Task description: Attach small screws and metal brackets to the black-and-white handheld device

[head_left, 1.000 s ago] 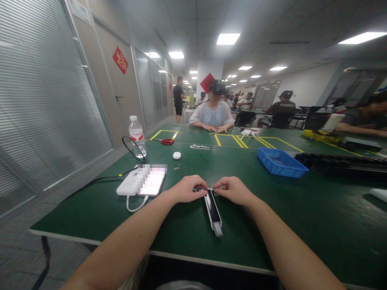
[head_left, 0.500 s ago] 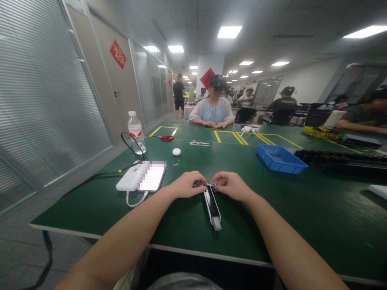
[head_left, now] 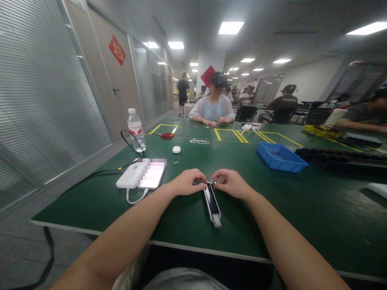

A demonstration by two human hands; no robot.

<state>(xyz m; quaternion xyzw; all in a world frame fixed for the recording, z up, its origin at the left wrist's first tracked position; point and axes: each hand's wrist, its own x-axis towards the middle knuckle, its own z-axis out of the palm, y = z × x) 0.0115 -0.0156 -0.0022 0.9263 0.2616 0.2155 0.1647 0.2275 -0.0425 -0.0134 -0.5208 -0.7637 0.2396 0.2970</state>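
Note:
My left hand (head_left: 191, 182) and my right hand (head_left: 230, 183) meet over the green table, fingers bent and pinched. Between the fingertips is a small silvery metal piece (head_left: 210, 183), held from both sides; it is too small and too covered to name. Just below it lies a long, narrow device (head_left: 213, 201) with a white edge and a glossy black face. Its far end reaches the fingers, and a pale translucent tip (head_left: 216, 220) points towards me.
To the left are a phone (head_left: 154, 174), a white power bank (head_left: 130, 177), a water bottle (head_left: 136, 131) and cables. A white case (head_left: 176, 150), small rings (head_left: 175, 162) and red-handled scissors (head_left: 166, 135) lie ahead. A blue tray (head_left: 281, 158) stands right. A person (head_left: 213, 106) sits opposite.
My hands stay at the metal piece, with only slight finger shifts. The view has tilted a little. The person opposite has raised one hand slightly, and the standing person in the background has moved.

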